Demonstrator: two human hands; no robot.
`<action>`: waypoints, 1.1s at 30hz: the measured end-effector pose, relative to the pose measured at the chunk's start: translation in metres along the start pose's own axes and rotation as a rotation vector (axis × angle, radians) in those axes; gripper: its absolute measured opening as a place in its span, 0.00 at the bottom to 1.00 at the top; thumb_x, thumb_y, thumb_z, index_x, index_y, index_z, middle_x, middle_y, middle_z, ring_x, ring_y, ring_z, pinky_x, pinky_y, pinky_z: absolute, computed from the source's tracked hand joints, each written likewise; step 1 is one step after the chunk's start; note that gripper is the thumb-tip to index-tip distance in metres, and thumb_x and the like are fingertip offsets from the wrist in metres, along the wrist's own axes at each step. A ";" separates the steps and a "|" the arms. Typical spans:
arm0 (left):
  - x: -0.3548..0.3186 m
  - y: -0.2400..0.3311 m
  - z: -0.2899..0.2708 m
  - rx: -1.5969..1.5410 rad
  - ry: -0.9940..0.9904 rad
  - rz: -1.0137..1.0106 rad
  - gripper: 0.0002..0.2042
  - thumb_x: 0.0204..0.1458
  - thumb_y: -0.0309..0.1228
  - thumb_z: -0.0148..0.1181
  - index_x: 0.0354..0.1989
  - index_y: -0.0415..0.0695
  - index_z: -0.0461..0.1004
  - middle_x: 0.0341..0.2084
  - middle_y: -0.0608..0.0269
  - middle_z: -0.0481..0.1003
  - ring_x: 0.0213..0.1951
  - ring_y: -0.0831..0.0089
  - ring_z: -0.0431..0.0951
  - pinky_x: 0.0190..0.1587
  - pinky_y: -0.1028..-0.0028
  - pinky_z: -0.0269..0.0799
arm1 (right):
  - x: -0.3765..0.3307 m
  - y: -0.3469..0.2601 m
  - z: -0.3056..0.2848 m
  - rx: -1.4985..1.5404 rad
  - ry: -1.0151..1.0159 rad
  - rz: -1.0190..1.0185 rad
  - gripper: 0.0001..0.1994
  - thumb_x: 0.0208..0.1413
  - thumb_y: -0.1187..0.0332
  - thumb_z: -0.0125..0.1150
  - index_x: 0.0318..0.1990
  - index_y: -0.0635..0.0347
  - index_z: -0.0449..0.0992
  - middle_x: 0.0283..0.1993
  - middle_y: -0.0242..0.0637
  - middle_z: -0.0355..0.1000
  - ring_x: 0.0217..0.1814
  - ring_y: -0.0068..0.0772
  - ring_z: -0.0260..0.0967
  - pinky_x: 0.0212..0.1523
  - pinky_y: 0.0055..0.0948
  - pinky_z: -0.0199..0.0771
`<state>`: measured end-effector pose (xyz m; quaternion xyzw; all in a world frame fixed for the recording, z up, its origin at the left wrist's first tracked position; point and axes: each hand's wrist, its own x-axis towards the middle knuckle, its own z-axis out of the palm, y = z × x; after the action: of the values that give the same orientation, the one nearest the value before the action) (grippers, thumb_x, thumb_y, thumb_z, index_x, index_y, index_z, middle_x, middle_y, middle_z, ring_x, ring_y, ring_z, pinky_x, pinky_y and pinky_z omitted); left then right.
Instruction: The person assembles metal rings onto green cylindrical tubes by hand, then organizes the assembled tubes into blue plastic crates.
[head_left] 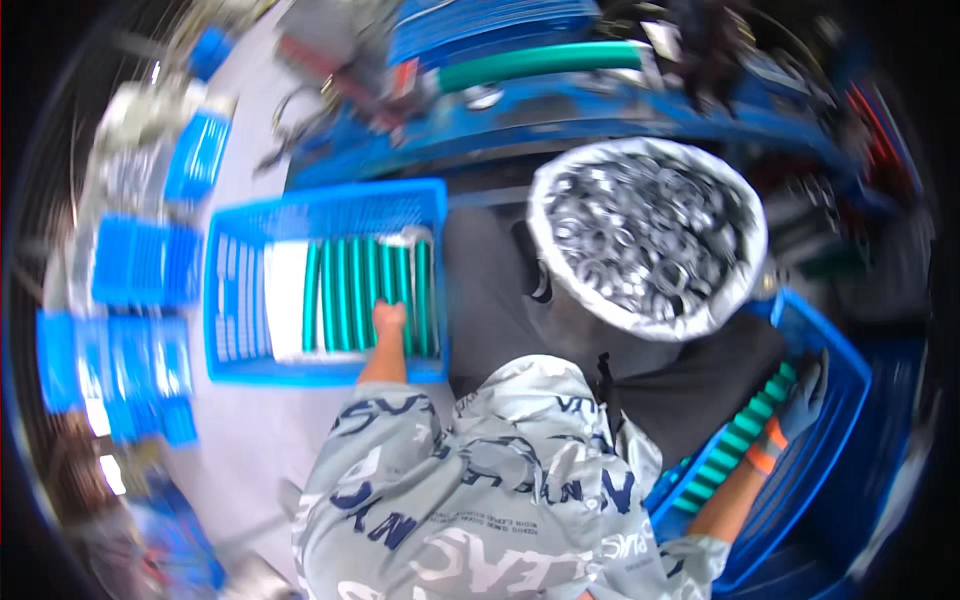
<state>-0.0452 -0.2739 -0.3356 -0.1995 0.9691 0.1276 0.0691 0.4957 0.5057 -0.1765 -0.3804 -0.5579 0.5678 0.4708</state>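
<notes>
My bare left hand (391, 318) reaches into a blue plastic basket (326, 200) on the left, with its fingers closed on one of the green tubes (343, 300). These tubes lie side by side in a row over white sheet material. On the right, my right hand (800, 405), in a grey glove with an orange cuff, is inside a second blue basket (855, 375). Its fingers look stretched out beside another row of green tubes (728, 452), though blur hides whether they touch one.
Between my legs stands a white-lined round container (548, 262) full of shiny metal rings (650, 235). Beyond it runs a blue workbench or machine (480, 135) with a long green tube (540, 65) across it. Blue crates (147, 262) are stacked at the far left.
</notes>
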 end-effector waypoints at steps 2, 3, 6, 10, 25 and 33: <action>-0.010 -0.042 0.029 -0.043 -0.075 -0.154 0.30 0.53 0.37 0.70 0.65 0.34 0.81 0.62 0.26 0.82 0.66 0.35 0.83 0.71 0.47 0.79 | 0.002 -0.023 0.102 -0.116 -0.227 -0.010 0.22 0.86 0.66 0.53 0.78 0.69 0.74 0.72 0.50 0.80 0.71 0.42 0.80 0.75 0.42 0.81; -0.024 -0.046 0.055 -0.060 -0.152 -0.200 0.30 0.53 0.35 0.69 0.65 0.34 0.81 0.62 0.26 0.82 0.66 0.35 0.83 0.71 0.47 0.79 | -0.009 0.005 0.119 -0.220 -0.310 0.034 0.22 0.84 0.68 0.56 0.78 0.68 0.76 0.72 0.49 0.81 0.71 0.40 0.80 0.75 0.39 0.79; -0.024 -0.072 0.081 -0.057 -0.202 -0.243 0.32 0.53 0.35 0.70 0.69 0.36 0.79 0.65 0.31 0.82 0.68 0.37 0.82 0.73 0.48 0.78 | -0.046 0.023 0.270 -0.510 -0.820 0.048 0.29 0.77 0.70 0.66 0.82 0.61 0.72 0.81 0.50 0.74 0.85 0.41 0.67 0.82 0.40 0.65; 0.011 -0.089 0.094 -0.136 -0.189 -0.271 0.33 0.53 0.36 0.71 0.69 0.39 0.79 0.65 0.30 0.81 0.69 0.38 0.80 0.74 0.48 0.77 | -0.089 0.076 0.344 -1.065 -1.006 -0.613 0.42 0.66 0.52 0.79 0.83 0.58 0.70 0.84 0.58 0.68 0.89 0.67 0.59 0.87 0.53 0.60; 0.304 -0.229 -0.079 0.008 0.101 -0.387 0.64 0.45 0.45 0.89 0.89 0.50 0.51 0.86 0.41 0.55 0.86 0.43 0.55 0.84 0.37 0.58 | -0.114 0.116 0.398 -1.375 -1.138 -0.322 0.47 0.58 0.54 0.83 0.82 0.58 0.69 0.85 0.63 0.64 0.86 0.67 0.63 0.81 0.55 0.69; 0.392 -0.281 -0.093 0.119 -0.055 -0.425 0.72 0.41 0.50 0.92 0.91 0.54 0.45 0.90 0.47 0.47 0.90 0.47 0.46 0.87 0.35 0.45 | -0.110 0.125 0.410 -1.435 -1.170 -0.162 0.43 0.60 0.58 0.81 0.80 0.65 0.71 0.87 0.63 0.61 0.88 0.65 0.62 0.83 0.50 0.67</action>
<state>-0.2960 -0.6940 -0.3805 -0.3913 0.9088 0.0580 0.1325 0.1185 0.2958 -0.2747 -0.1937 -0.9491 0.1536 -0.1952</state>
